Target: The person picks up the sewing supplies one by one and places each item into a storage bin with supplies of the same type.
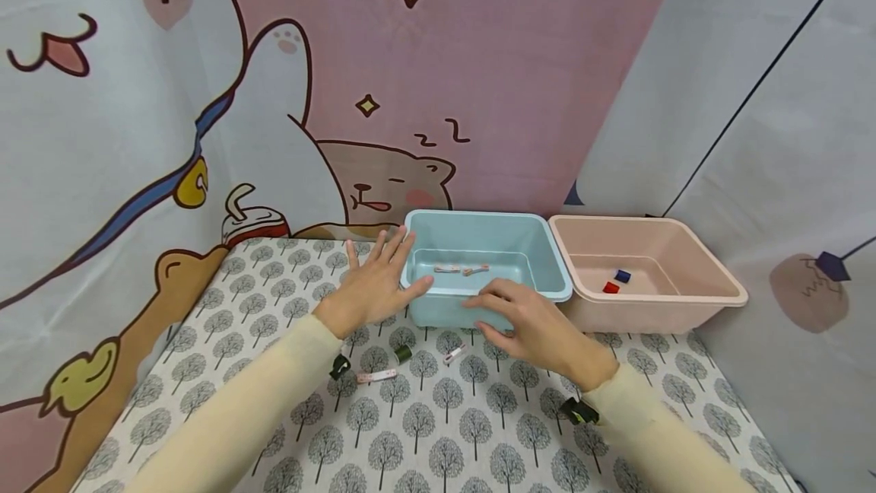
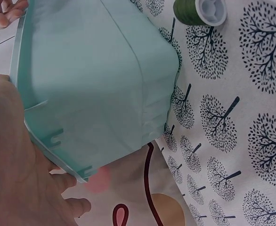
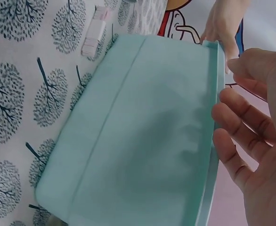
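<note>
The left hand (image 1: 372, 287), fingers spread rather than clamped, lay at the left end of the blue bin (image 1: 438, 312). The bin's long axis ran crosswise between the hands. The right hand (image 1: 537, 326), loosely bent, empty, hid part of the bin's front; rim contact was unclear.

Cartoon backdrop (image 1: 506, 74) (a dozing bear (image 1: 397, 173)), tree-print tablecloth (image 1: 424, 447)

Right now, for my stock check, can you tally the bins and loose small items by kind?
Bins: 2 (light blue bin, peach bin)
Green thread spool: 1
Pale narrow items: 4 (two inside the light blue bin)
Small pieces: 2 (red piece, dark blue piece)
Total: 9
</note>
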`<state>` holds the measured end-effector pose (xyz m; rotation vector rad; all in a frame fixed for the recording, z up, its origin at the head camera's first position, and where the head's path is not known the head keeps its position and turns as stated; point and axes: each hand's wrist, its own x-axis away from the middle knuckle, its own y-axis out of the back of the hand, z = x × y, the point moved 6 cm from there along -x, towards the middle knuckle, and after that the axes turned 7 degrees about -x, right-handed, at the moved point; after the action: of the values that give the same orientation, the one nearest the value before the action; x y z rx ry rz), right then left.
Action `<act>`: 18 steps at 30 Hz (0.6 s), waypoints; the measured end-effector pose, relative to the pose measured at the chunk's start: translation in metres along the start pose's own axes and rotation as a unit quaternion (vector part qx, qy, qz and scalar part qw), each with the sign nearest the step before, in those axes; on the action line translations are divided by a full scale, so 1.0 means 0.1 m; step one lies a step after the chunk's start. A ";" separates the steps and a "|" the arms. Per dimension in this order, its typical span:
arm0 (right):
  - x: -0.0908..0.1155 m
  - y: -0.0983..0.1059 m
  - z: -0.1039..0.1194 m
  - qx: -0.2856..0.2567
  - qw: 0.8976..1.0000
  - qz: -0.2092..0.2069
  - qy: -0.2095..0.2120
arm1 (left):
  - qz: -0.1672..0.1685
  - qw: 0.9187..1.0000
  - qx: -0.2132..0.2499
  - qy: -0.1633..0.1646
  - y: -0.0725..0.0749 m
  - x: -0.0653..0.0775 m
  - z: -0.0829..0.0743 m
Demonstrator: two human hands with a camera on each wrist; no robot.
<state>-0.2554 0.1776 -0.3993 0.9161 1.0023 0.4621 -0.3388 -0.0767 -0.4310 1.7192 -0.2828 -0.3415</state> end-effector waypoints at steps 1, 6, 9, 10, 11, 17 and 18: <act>0.01 -0.01 0.00 0.002 1.000 0.001 -0.002 | 0.001 1.000 0.001 0.000 0.00 0.00 0.00; 0.06 -0.11 0.02 0.005 1.000 0.011 -0.009 | -0.001 1.000 0.000 -0.001 0.00 0.01 0.00; 0.08 -0.19 0.02 0.004 1.000 0.020 -0.005 | -0.001 1.000 0.000 0.000 0.00 0.01 0.01; 0.09 -0.22 0.02 0.003 1.000 0.023 -0.004 | -0.001 1.000 0.000 0.000 0.00 0.01 0.00; 0.10 -0.25 0.02 0.003 1.000 0.027 -0.004 | -0.002 1.000 0.000 0.000 0.00 0.01 0.00; 0.13 -0.40 0.00 -0.012 0.999 0.050 -0.013 | -0.004 1.000 0.002 -0.002 0.00 0.02 0.00; 0.13 -0.42 0.00 -0.015 0.998 0.057 -0.018 | -0.003 1.000 0.003 -0.003 0.00 0.02 0.00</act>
<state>-0.2519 0.1635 -0.4406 0.9553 0.9125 0.5532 -0.3372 -0.0771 -0.4308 1.7251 -0.2823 -0.3502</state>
